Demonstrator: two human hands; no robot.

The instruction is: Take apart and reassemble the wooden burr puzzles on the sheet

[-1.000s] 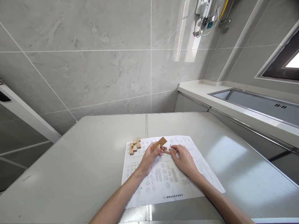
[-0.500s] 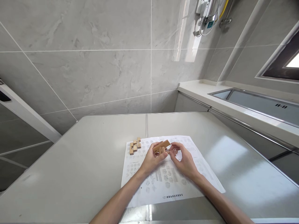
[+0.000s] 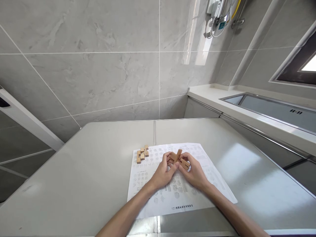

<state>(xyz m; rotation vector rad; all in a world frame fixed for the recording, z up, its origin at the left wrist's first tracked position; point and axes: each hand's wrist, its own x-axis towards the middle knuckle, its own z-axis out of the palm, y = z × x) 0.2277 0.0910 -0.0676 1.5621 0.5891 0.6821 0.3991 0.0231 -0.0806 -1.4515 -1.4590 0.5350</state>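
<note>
Above the printed sheet (image 3: 148, 205), my left hand (image 3: 161, 172) and my right hand (image 3: 196, 171) meet with thumbs close together. Between them are notched wooden burr puzzle pieces (image 3: 178, 155), crossing one another. One bar points up and away, and another lies to the left inside my left fingers. A notched piece with a dark mark (image 3: 185, 164) slants down to the right, gripped by my right fingers. Both hands are closed on the pieces. My fingers hide how the pieces join.
Several more notched wooden pieces (image 3: 142, 154) lie together on the sheet's far left corner. The sheet rests on a pale, glossy table (image 3: 98, 171) with a seam. A tiled wall (image 3: 111, 82) stands behind, and a counter with a sink (image 3: 269, 105) runs along the right.
The held pieces have turned: the long bar that slanted up to the right now stands steeper, and a marked piece shows on the right. My right hand has closed in on them.
</note>
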